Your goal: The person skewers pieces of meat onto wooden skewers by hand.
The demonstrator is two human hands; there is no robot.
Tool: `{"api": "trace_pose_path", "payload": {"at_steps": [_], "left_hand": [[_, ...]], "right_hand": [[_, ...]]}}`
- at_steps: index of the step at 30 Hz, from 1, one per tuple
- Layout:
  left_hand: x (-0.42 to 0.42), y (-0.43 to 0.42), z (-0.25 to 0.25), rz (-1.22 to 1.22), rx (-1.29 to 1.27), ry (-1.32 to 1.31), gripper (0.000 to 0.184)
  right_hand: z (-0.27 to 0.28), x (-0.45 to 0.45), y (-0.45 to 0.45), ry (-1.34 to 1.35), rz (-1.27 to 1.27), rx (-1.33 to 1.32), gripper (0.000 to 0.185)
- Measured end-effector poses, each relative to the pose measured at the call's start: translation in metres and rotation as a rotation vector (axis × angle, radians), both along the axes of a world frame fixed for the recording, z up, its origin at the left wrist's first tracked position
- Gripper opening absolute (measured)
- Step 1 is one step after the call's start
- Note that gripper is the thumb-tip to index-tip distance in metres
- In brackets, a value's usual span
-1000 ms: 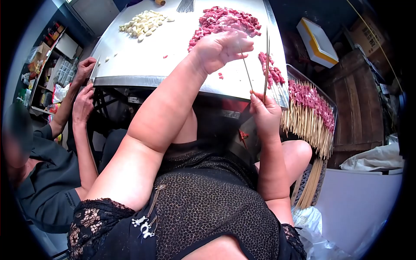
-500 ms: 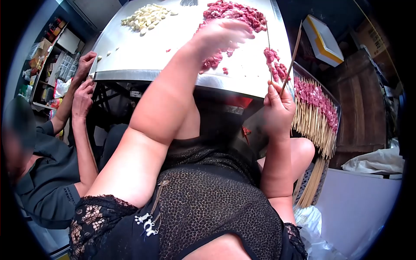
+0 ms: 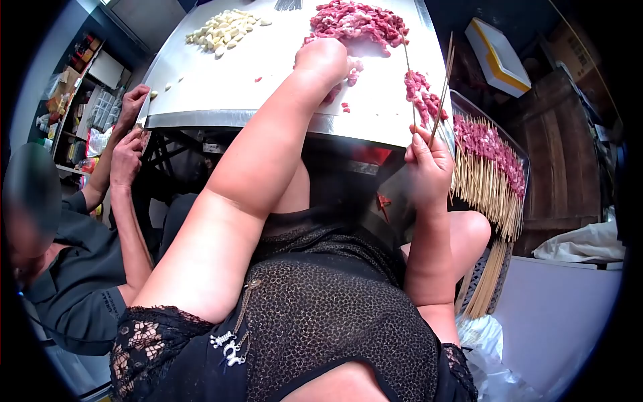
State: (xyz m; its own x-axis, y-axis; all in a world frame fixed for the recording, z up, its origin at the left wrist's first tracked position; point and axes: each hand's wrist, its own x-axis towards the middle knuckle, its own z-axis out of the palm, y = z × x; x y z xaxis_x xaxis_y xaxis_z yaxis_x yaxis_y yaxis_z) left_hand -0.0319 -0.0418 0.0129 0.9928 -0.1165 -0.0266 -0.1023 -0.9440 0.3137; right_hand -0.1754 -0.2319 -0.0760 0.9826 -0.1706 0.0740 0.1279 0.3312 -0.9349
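My left hand (image 3: 323,61) is at the near edge of the pile of raw meat pieces (image 3: 358,23), back of the hand towards me; its fingers are hidden. My right hand (image 3: 429,157) is closed around several thin skewers (image 3: 443,94) at the table's right edge. One skewer (image 3: 408,80) stands apart from the others, pinched at its lower end, with no meat visible on it. Just beyond this hand, pieces of meat (image 3: 420,94) lie in a narrow row on the white table (image 3: 268,94).
Peeled garlic cloves (image 3: 224,30) are heaped at the back left. A co-worker's hands (image 3: 127,151) hold a knife at the table's left edge. Right of the table are a tray of meat skewers (image 3: 492,154), bare sticks (image 3: 487,281) and a white-and-yellow box (image 3: 497,57).
My left hand, spread above the meat before, has come down with its fingers now out of sight. My right hand has shifted right with the skewers, which have fanned apart.
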Motion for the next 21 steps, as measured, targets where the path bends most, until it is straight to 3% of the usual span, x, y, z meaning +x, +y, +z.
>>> {"api": "trace_pose_path", "payload": {"at_steps": [7, 9, 11, 13, 14, 16, 21], "left_hand": [[0.002, 0.003, -0.012, -0.145, 0.053, -0.033, 0.019], [0.006, 0.012, -0.021, -0.165, -0.316, -0.035, 0.022], [0.006, 0.014, -0.02, -0.114, -0.985, 0.061, 0.022], [-0.009, 0.014, -0.002, -0.007, -1.253, 0.13, 0.02], [-0.008, 0.014, -0.004, -0.007, -1.251, 0.126, 0.02], [-0.002, 0.016, -0.01, 0.059, -1.576, 0.317, 0.02], [-0.001, 0.008, -0.013, 0.001, -1.687, 0.404, 0.023]], "right_hand": [[0.001, -0.006, 0.001, 0.035, 0.023, 0.009, 0.022], [-0.001, -0.006, 0.0, 0.049, 0.047, 0.008, 0.022], [0.001, -0.008, 0.001, 0.057, 0.044, 0.005, 0.023], [0.002, -0.009, 0.001, 0.102, 0.094, -0.06, 0.024], [0.003, -0.01, 0.003, 0.122, 0.113, -0.053, 0.025], [0.004, -0.01, 0.008, 0.101, 0.1, -0.113, 0.025], [0.002, -0.01, 0.009, 0.097, 0.052, -0.261, 0.024]]}}
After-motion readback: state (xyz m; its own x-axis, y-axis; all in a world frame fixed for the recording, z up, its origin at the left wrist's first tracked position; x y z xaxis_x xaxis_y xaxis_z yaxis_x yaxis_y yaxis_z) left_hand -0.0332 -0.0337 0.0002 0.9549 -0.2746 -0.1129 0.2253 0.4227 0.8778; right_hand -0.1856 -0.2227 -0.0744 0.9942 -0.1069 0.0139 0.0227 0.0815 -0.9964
